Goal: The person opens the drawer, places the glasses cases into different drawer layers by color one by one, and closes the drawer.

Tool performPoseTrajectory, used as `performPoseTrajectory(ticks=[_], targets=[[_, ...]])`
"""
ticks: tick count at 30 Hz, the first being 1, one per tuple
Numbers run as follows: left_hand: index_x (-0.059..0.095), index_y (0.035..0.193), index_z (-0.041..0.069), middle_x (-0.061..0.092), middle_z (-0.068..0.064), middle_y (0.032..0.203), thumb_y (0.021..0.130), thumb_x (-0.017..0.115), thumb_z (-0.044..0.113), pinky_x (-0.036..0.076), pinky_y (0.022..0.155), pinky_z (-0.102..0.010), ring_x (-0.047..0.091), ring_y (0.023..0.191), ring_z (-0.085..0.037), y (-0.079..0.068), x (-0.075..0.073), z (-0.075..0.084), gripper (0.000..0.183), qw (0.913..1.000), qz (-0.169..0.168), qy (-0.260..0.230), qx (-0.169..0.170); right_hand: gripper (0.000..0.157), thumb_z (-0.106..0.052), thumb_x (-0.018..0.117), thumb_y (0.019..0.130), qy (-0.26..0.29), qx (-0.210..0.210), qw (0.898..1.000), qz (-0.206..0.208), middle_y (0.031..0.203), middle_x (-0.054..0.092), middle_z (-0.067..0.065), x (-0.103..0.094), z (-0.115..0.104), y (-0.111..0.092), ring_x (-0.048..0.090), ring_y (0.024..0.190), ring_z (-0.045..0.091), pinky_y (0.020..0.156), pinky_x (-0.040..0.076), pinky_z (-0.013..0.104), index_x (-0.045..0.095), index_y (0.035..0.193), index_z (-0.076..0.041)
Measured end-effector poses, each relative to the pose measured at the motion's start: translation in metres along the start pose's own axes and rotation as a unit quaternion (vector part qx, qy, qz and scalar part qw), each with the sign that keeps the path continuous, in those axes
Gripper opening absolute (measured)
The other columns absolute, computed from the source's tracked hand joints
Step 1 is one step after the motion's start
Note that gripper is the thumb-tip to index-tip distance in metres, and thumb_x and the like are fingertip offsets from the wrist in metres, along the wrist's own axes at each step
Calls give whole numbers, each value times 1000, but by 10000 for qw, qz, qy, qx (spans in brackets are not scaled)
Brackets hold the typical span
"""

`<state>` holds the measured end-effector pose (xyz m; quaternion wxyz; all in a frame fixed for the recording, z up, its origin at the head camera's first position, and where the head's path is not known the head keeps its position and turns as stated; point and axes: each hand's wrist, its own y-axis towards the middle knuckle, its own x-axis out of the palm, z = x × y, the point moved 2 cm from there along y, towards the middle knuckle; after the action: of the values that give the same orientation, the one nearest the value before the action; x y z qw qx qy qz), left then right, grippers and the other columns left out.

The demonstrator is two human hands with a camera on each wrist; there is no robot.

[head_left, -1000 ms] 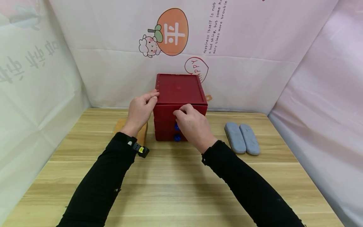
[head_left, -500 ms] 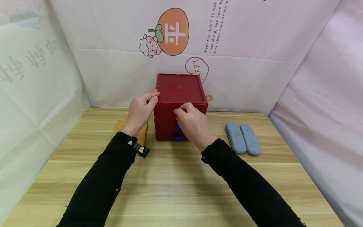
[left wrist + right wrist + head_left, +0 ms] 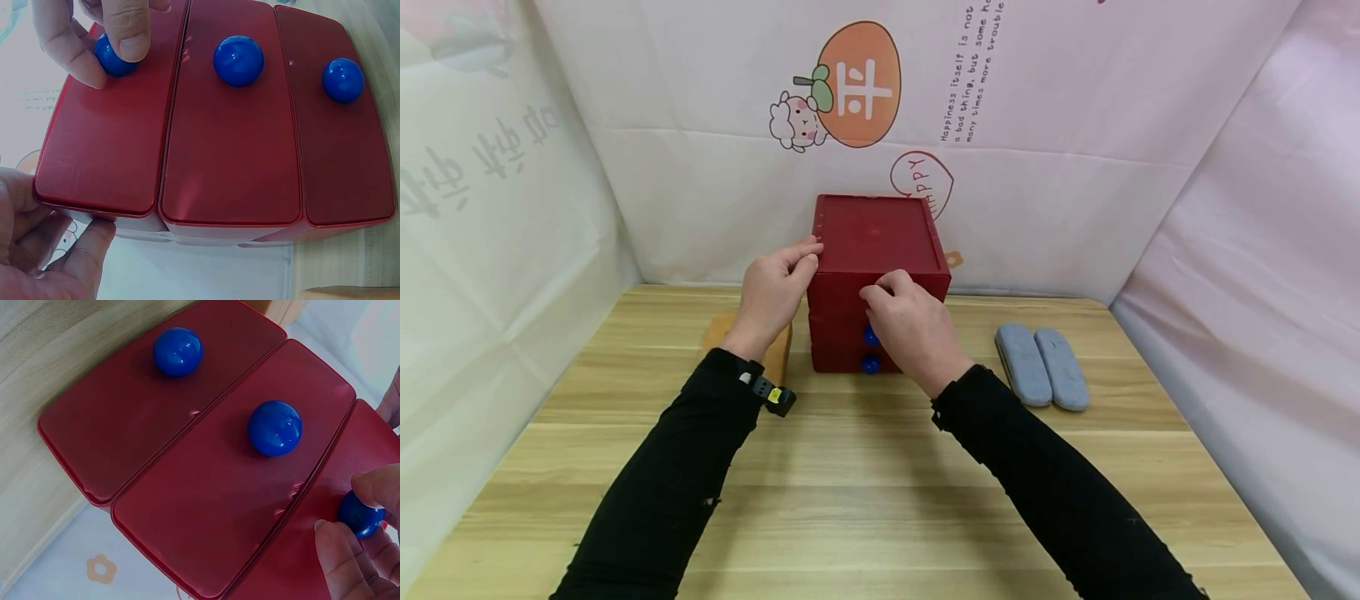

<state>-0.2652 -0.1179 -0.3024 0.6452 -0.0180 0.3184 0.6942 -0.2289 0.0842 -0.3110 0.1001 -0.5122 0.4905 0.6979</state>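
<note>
A dark red cabinet (image 3: 880,237) with a stack of three drawers stands at the back of the table, each drawer front bearing a round blue knob. My right hand (image 3: 913,325) pinches the top drawer's knob (image 3: 360,515) between thumb and fingers. That drawer front (image 3: 106,150) sits flush with the ones below. At the upper left edge, my left hand (image 3: 775,287) rests its fingertips against the cabinet's side and top corner. The middle knob (image 3: 275,428) and bottom knob (image 3: 178,352) are untouched.
Right of the cabinet, two grey elongated pads (image 3: 1024,365) lie side by side on the wooden table (image 3: 865,500). An orange-brown block (image 3: 777,354) is partly hidden behind the left wrist. White printed cloth (image 3: 700,200) hangs close behind the cabinet.
The top drawer has moved in slightly, and the thin gap under the cabinet's top edge has gone. Both hands keep nearly the same places.
</note>
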Motion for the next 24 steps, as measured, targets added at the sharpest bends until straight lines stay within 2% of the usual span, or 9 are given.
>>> performPoseTrajectory(ticks=[2,4,6,8,11,12,18,22,24], targets=[[66,129,15,58,6,138,100,46,35,50,91,-27,46,128,-1,0,0,-1,40,10000,1,12,-2,27,-18,66,91,-13,9,10000,-8,111,59,11,0,0,0,61,91,19,79,57,32,68,117,-10],[66,129,15,57,6,138,100,46,35,51,78,-28,45,128,0,0,0,-1,41,10000,-3,25,8,28,-18,66,91,-23,5,10000,-1,111,59,11,1,0,0,61,91,19,79,57,32,68,117,-10],[66,129,15,57,7,139,100,46,35,50,77,-28,45,128,0,0,0,-1,41,10000,-6,28,5,28,-18,66,91,-30,9,10000,2,111,59,10,1,0,-1,60,91,19,78,57,32,68,117,-10],[66,129,15,57,7,139,100,46,35,50,78,-28,45,128,0,0,0,-1,41,10000,-8,17,-4,28,-18,67,91,-23,8,10000,18,111,59,10,1,0,-1,60,90,18,78,57,32,68,117,-10],[66,129,16,57,7,139,100,47,34,47,96,-26,45,128,0,0,1,-1,40,10000,-3,6,-21,28,-18,67,91,-25,8,10000,55,111,59,10,1,0,-2,60,90,18,77,58,33,68,117,-10],[66,129,16,57,7,139,100,46,34,46,98,-26,45,128,0,0,1,-1,40,10000,0,7,-26,28,-18,67,91,-22,5,10000,71,111,59,10,1,1,-2,60,90,18,77,58,33,68,117,-10],[66,130,16,57,6,139,100,46,34,46,99,-28,45,128,0,-1,1,0,40,10000,18,22,-22,27,-19,65,92,-54,-53,9997,218,111,59,11,2,0,-4,62,88,18,73,58,33,68,117,-10],[66,130,15,57,5,139,100,46,35,50,90,-31,46,128,-2,-1,1,-1,40,10000,50,38,39,27,-20,64,93,-135,-149,9990,394,112,59,12,3,-1,-7,63,87,18,70,58,33,68,117,-10],[66,129,15,57,5,139,100,46,34,50,79,-32,46,128,-3,-1,1,-1,40,9999,66,39,76,28,-20,63,93,-158,-178,9986,469,113,60,12,2,-1,-7,63,88,18,69,58,33,67,118,-10]])
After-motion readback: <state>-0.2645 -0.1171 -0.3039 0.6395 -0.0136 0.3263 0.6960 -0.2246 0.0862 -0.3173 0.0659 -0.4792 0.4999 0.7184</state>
